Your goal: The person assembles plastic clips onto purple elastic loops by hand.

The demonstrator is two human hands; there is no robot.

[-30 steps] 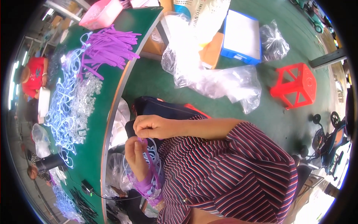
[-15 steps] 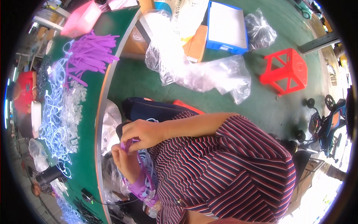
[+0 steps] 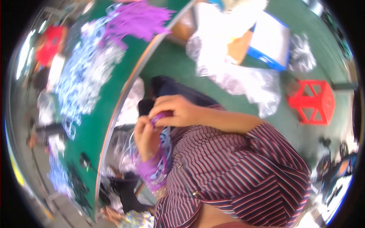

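Observation:
My right hand point(image 3: 173, 110) is closed, its fingertips pinching a narrow purple strip point(image 3: 161, 117). My left hand point(image 3: 145, 137) meets it from below, fingers curled against the same strip. Motion blur and the fingers hide most of the strip. Along my left forearm hang more purple strips point(image 3: 150, 173) and pale blue looped pieces point(image 3: 165, 142), close to my striped shirt. On the green table point(image 3: 125, 57) to the left lies a heap of purple strips point(image 3: 138, 21). Beside it are a long pile of pale blue looped pieces point(image 3: 78, 74) and small clear plastic pieces point(image 3: 95, 89).
Clear plastic bags point(image 3: 243, 83), a blue-rimmed box point(image 3: 268, 41) and a red stool point(image 3: 313, 102) are on the floor to the right. Another person's hand point(image 3: 110, 214) shows at the lower edge. A person in red point(image 3: 49, 45) is beyond the table.
The whole view has shifted and tilted, so the table and floor things sit differently in the picture. Both hands remain together at the purple strip. Another person's hand and patterned sleeve now show below.

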